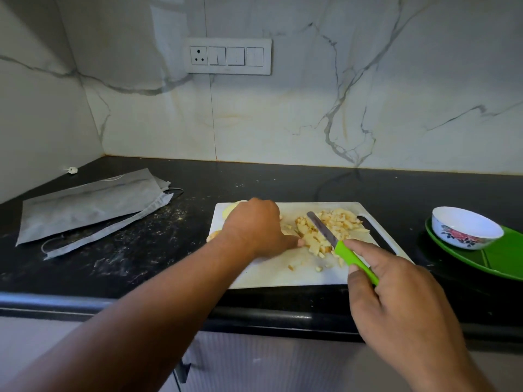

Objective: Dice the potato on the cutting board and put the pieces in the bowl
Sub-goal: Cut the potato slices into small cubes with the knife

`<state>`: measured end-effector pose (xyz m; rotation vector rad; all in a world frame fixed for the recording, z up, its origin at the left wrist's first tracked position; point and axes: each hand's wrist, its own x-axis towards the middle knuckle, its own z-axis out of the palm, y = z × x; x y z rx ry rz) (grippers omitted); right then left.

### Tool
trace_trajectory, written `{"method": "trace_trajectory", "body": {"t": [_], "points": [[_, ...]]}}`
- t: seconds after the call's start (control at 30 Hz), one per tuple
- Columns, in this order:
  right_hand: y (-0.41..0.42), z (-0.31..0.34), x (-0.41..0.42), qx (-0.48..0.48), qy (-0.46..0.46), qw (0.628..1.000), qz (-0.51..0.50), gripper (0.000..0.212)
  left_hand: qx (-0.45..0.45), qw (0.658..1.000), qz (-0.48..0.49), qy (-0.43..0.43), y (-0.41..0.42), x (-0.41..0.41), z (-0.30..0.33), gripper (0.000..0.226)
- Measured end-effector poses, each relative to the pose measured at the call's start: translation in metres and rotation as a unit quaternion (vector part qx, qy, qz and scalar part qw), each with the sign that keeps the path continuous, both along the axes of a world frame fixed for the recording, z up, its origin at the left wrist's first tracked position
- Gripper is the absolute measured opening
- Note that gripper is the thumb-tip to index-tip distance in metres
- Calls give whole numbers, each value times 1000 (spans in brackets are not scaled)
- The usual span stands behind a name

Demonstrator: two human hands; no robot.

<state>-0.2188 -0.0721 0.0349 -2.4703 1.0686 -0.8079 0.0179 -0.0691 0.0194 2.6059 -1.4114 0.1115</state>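
Note:
A white cutting board (254,275) lies on the black counter. A heap of diced potato pieces (336,223) covers its middle and right part, with a few loose bits nearer the front edge. My right hand (396,295) grips the green handle of a knife (355,260), forefinger stretched along it, and the blade lies across the heap. My left hand (257,229) rests on the board left of the heap, fingertips touching the pieces. Uncut potato pieces (229,210) peek out behind that hand. The white flowered bowl (467,227) stands empty at the right.
The bowl sits on a green plate (503,256) to the right of the board. Grey pouches (87,205) lie on the counter at the left. The counter's front edge (85,304) runs below the board. A switch panel (227,56) is on the marble wall.

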Motion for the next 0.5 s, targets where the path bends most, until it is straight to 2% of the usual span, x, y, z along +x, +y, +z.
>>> {"method": "trace_trajectory", "body": {"t": [0.17, 0.23, 0.33, 0.4, 0.5], "points": [[-4, 0, -8, 33, -8, 999, 18, 44, 24, 999, -22, 1, -11, -10, 2, 39], [-6, -1, -11, 47, -15, 999, 22, 44, 47, 997, -55, -5, -10, -8, 7, 32], [-8, -2, -14, 70, -26, 997, 25, 45, 59, 987, -138, 51, -3, -2, 18, 20], [-8, -3, -15, 76, -32, 996, 35, 44, 94, 971, -207, 75, 2, 5, 26, 19], [-6, -4, -14, 65, -25, 996, 47, 43, 112, 954, -253, 113, 10, 16, 30, 27]]}}
